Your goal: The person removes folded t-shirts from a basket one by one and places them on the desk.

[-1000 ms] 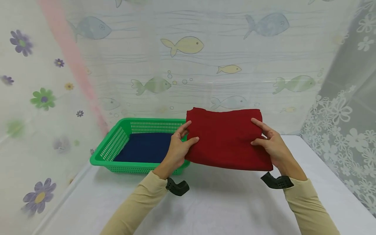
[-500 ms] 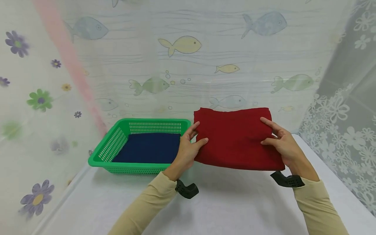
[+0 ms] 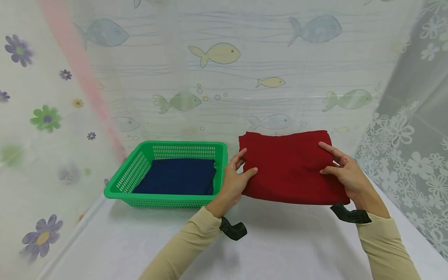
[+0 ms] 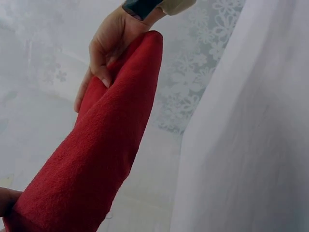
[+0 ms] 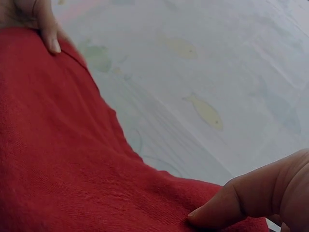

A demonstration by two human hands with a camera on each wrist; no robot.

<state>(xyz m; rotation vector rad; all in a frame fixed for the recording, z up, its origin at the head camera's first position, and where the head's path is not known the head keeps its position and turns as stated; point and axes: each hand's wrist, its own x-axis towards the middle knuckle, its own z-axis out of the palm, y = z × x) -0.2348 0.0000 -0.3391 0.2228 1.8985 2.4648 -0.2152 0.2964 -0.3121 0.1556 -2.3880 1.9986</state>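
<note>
A folded red cloth [image 3: 290, 167] is held up above the table, to the right of the basket. At its left edge my left hand [image 3: 235, 181] pinches it, thumb on the near face; the fingers behind are partly hidden. My right hand [image 3: 351, 177] grips the right edge in the same way, its thumb [image 5: 217, 208] pressing on the fabric in the right wrist view. The left wrist view shows the red cloth [image 4: 91, 150] edge-on, with layers folded together. A folded navy cloth [image 3: 175, 177] lies flat inside the green basket [image 3: 157, 197].
A white-covered table [image 3: 280, 241] spreads beneath both hands. Behind it hangs a curtain [image 3: 224, 77] printed with fish, and a flowered curtain [image 3: 45, 163] is on the left. A lace-patterned sheet [image 3: 409, 147] borders the right side.
Both hands have carried the red cloth to the right, away from the basket. The navy cloth's right edge, previously covered by the left hand and red cloth, now shows.
</note>
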